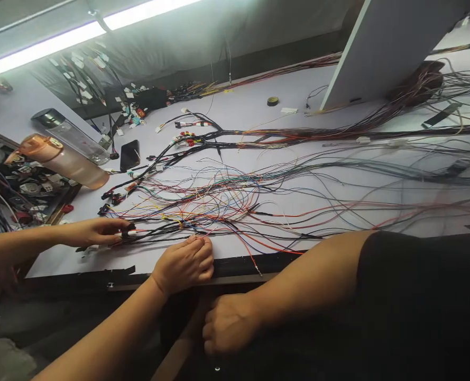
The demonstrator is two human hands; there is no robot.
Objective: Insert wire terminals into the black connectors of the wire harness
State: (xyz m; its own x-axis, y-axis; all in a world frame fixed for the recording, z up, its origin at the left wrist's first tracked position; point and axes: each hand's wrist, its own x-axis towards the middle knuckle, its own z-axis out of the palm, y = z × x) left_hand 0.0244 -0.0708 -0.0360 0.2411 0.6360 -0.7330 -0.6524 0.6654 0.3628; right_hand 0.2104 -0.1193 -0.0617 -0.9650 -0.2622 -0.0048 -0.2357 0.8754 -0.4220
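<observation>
My left hand (95,233) reaches in from the left, thumb and fingers closed around a small black connector (129,230) at the end of a bundle of wires. My right hand (187,262) is at the table's front edge, its fingers curled and pinching a thin pinkish-red wire (208,233). Just beyond both hands lies a tangle of loose coloured wires (222,196), with a black-wrapped branch (159,230) running between them. A loose red wire end with a metal terminal (258,271) hangs over the front edge, right of my right hand.
A co-worker's bare forearm and closed hand (230,323) are close on the right. Behind lie taped harnesses (258,135), a phone (130,155), an orange-lidded bottle (64,161), a clear bottle (72,135) and a tape roll (273,101). An upright panel (381,53) stands at back right.
</observation>
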